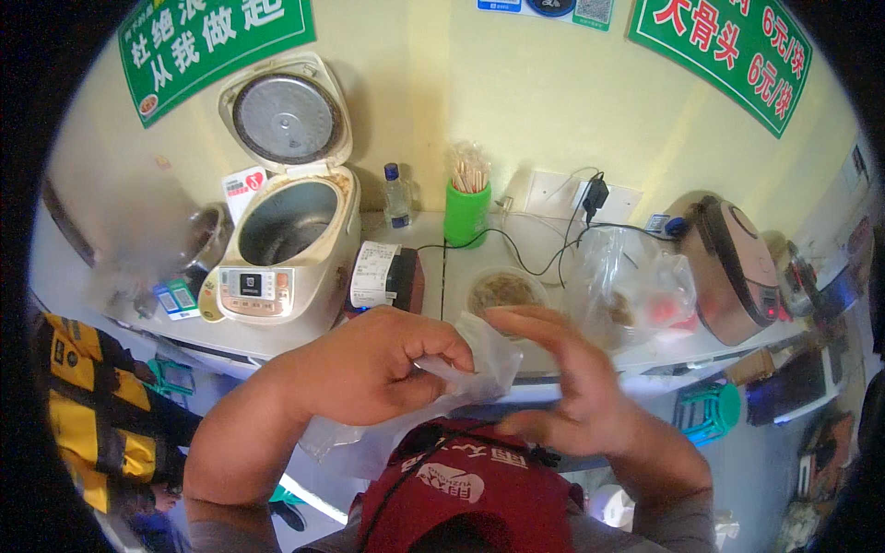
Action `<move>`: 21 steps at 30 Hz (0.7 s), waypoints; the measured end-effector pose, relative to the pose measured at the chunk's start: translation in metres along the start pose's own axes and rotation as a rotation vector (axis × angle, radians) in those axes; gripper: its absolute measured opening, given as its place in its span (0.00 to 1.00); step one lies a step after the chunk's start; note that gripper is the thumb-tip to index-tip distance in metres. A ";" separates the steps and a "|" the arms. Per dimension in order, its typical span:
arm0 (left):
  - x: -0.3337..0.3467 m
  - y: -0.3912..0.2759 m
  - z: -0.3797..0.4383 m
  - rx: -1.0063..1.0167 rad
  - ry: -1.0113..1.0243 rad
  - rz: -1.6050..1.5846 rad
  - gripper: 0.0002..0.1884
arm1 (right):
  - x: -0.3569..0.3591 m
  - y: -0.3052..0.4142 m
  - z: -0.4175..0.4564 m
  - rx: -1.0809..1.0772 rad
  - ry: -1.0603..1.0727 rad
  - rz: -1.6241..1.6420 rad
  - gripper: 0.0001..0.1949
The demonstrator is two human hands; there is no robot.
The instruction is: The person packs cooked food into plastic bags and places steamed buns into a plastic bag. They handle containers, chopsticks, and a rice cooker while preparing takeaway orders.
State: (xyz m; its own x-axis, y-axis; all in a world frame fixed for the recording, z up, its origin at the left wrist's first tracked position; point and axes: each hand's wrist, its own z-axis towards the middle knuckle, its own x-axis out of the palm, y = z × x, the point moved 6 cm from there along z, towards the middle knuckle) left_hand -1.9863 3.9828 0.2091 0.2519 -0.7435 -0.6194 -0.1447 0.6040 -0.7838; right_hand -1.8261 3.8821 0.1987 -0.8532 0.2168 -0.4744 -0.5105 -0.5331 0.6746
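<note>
My left hand (pixel 387 366) pinches a translucent plastic bag (pixel 498 352) between thumb and curled fingers, in front of my red apron (pixel 477 484). To its right, my right hand (pixel 581 387) is slightly blurred, its thumb and fingers spread apart around the bag's right side; no object shows in its grasp. A round plastic container of food (pixel 508 294) stands on the counter just beyond both hands. Behind my left hand is a small receipt printer (pixel 408 280) with a printed slip (pixel 375 273) hanging from it.
An open rice cooker (pixel 325 276) stands at left. Beyond are a glass bottle (pixel 397 200) and a green holder (pixel 467 214) of wrapped sticks. Black cables cross the counter (pixel 429 235). At right are a filled plastic bag (pixel 636 290) and closed cooker (pixel 736 276). A person in yellow and black (pixel 104 401) is at left.
</note>
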 end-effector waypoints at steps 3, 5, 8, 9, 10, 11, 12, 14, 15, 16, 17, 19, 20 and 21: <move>-0.004 -0.008 -0.005 -0.045 -0.074 -0.073 0.17 | 0.025 -0.009 0.017 0.221 0.364 0.110 0.20; -0.008 -0.007 -0.010 -0.070 -0.177 -0.104 0.20 | 0.032 -0.018 0.015 0.323 0.444 0.154 0.16; -0.008 -0.004 -0.024 -0.109 -0.289 -0.100 0.23 | 0.038 -0.025 0.012 0.310 0.354 0.174 0.13; -0.007 -0.002 -0.026 -0.097 -0.342 -0.109 0.21 | 0.040 -0.028 0.012 0.311 0.337 0.188 0.11; -0.004 0.000 -0.027 -0.084 -0.393 -0.118 0.19 | 0.041 -0.030 0.012 0.311 0.319 0.203 0.10; -0.003 0.001 -0.028 -0.070 -0.445 -0.125 0.18 | 0.043 -0.031 0.013 0.299 0.314 0.177 0.10; -0.001 0.001 -0.028 -0.058 -0.480 -0.108 0.17 | 0.043 -0.032 0.015 0.285 0.311 0.145 0.10; -0.001 0.001 -0.031 -0.034 -0.547 -0.072 0.17 | 0.044 -0.031 0.018 0.273 0.319 0.107 0.09; -0.001 0.000 -0.032 -0.030 -0.561 -0.043 0.17 | 0.043 -0.028 0.020 0.278 0.329 0.100 0.09; -0.001 0.000 -0.033 -0.025 -0.574 -0.013 0.17 | 0.044 -0.027 0.021 0.282 0.339 0.092 0.08; -0.002 0.000 -0.035 -0.020 -0.587 0.017 0.17 | 0.046 -0.029 0.022 0.300 0.345 0.119 0.09; -0.006 -0.003 -0.036 0.019 -0.592 0.122 0.18 | 0.051 -0.035 0.021 0.345 0.346 0.170 0.09; -0.007 -0.006 -0.036 0.039 -0.594 0.175 0.18 | 0.051 -0.036 0.020 0.346 0.322 0.176 0.09; -0.011 -0.015 -0.043 0.070 -0.769 0.421 0.18 | 0.051 -0.038 0.021 0.349 0.296 0.182 0.10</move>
State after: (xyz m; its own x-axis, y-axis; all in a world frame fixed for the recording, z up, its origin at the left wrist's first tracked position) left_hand -2.0277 3.9696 0.2258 0.7691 -0.0713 -0.6351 -0.3178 0.8195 -0.4769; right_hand -1.8523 3.9306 0.1602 -0.8908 -0.1236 -0.4373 -0.4043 -0.2237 0.8868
